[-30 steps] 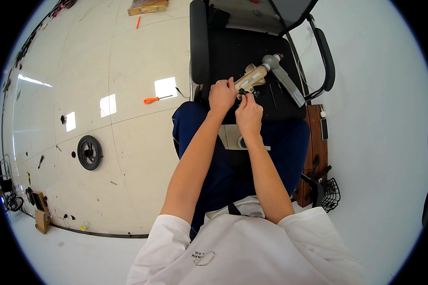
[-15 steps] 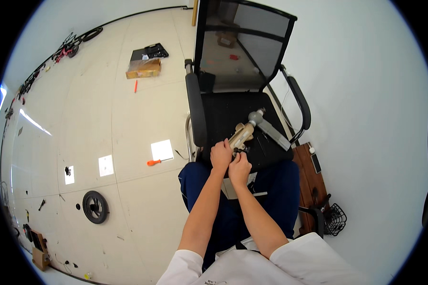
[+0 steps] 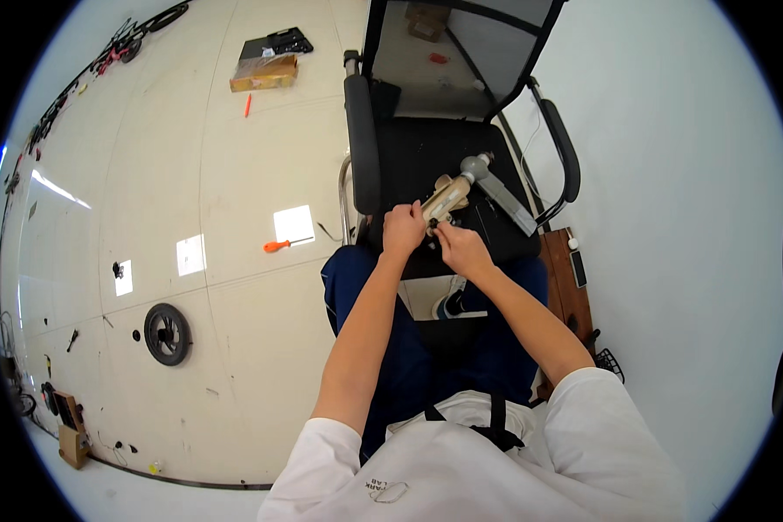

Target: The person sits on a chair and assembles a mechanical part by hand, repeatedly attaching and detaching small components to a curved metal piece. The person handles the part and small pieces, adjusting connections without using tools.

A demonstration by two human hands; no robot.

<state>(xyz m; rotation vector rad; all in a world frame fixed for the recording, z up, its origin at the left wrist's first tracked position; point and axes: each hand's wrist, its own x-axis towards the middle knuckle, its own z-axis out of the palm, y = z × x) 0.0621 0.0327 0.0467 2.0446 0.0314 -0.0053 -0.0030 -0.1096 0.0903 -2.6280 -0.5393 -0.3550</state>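
On the black chair seat [image 3: 422, 143] in front of me lies a jointed frame part [image 3: 446, 198], beige at its near end, with a rounded grey joint and a flat grey arm angled to the right. My left hand [image 3: 404, 231] is closed on the beige near end, thumb along its side. My right hand [image 3: 465, 250] pinches a small black piece [image 3: 433, 224] against that same end; its exact kind is too small to tell. Just right of the beige part, a thin dark rod [image 3: 483, 221] rests on the seat.
Chair armrests [image 3: 364, 143] flank the seat. On the floor to the left are an orange-handled screwdriver [image 3: 278, 246], a small black wheel [image 3: 167, 334], an open carton [image 3: 264, 74] and an orange pen-like stick [image 3: 248, 105]. A brown wooden board [image 3: 565, 277] lies beside the right wall.
The view has shifted, so the chair and floor things sit higher. My right hand has turned and its forearm swung outward to the right; the left keeps its hold on the beige end.
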